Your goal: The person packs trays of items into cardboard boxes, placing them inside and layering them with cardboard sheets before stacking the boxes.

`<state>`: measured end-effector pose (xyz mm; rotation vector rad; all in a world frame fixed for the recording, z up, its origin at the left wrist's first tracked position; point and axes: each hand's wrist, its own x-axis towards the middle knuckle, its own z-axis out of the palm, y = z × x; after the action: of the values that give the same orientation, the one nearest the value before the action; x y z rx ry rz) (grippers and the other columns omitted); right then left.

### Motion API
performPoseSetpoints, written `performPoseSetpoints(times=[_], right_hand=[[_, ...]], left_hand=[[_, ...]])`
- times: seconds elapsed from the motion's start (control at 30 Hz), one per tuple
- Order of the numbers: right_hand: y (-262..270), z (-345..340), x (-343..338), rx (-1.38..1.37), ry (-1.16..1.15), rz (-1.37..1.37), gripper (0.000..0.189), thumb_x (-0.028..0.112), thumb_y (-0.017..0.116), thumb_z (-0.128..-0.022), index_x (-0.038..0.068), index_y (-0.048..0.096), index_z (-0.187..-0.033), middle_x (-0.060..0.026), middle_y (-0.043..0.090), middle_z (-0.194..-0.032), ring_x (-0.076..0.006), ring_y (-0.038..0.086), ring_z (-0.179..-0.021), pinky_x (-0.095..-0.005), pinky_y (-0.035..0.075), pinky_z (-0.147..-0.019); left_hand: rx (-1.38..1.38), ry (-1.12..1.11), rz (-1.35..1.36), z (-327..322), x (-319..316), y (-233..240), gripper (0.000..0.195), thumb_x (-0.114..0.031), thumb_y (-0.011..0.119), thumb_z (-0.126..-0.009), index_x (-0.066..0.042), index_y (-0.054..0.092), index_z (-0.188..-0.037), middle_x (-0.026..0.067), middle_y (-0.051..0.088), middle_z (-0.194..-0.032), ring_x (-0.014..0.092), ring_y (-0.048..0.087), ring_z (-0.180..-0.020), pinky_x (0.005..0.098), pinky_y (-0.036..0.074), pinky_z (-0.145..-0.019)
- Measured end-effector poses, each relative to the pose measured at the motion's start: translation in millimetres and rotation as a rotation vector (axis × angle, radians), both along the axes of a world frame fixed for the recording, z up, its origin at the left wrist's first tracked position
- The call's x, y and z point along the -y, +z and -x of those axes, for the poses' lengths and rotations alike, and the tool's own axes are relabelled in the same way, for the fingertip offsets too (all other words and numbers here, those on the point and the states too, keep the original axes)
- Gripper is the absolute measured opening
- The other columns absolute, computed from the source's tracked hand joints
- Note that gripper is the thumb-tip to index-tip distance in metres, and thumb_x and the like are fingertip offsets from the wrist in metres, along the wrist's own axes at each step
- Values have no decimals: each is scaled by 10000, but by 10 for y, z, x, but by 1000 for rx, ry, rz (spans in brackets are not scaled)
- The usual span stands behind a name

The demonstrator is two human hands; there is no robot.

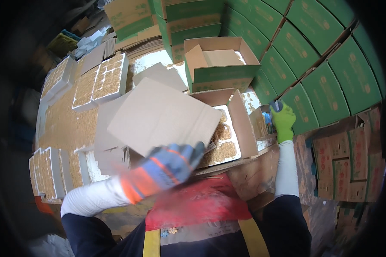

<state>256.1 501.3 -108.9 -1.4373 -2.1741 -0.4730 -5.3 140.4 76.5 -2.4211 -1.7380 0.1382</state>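
Observation:
My left hand (167, 168), in a blue and orange glove, is at the near edge of a flat cardboard sheet (164, 114), seemingly holding it tilted over an open carton (243, 125). Inside that carton lies a white foam tray (237, 151) with compartments full of brown, shredded-looking filling. My right hand (282, 117), in a green glove, reaches to a small open cardboard box (258, 123) that holds colourful packets (267, 120). Its fingertips are partly hidden, so whether they grip anything does not show.
Behind stands another open green carton (225, 75) with cardboard inside. Stacked green cartons (312, 70) line the right side. Filled foam trays (111, 77) and loose brown filling (67, 122) cover the left of the table. More printed cartons (344, 157) stand at the lower right.

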Motion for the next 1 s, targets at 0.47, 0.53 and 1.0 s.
performPoseSetpoints(times=[0.47,0.53,1.0], right_hand=[[4,-370,135,-72,255,258,535,238,739,-730,75,595,-1219,-101,598,-1082,-257,597,-991,-393,488,-843],[340,-262,436,-711,520,678,365,130,693,-757,45,644,-1109,-90,610,-995,-208,601,-914,-332,506,-775],[406,671,1106,-917,756,1191,289,70,681,-819,27,635,-1101,-59,629,-1015,-116,564,-990,-267,466,-859]], left_hand=[[1109,309,434,5,-493,-175,546,-291,646,-849,-22,518,-1307,173,618,-1140,325,610,-1014,380,494,-876],[947,299,-77,379,-133,-207,393,-127,637,-860,-27,591,-1237,167,648,-1090,278,637,-974,346,520,-838],[651,704,-406,530,374,-1154,682,-345,762,-724,-43,540,-1293,219,498,-1315,412,445,-1214,482,365,-1017]])
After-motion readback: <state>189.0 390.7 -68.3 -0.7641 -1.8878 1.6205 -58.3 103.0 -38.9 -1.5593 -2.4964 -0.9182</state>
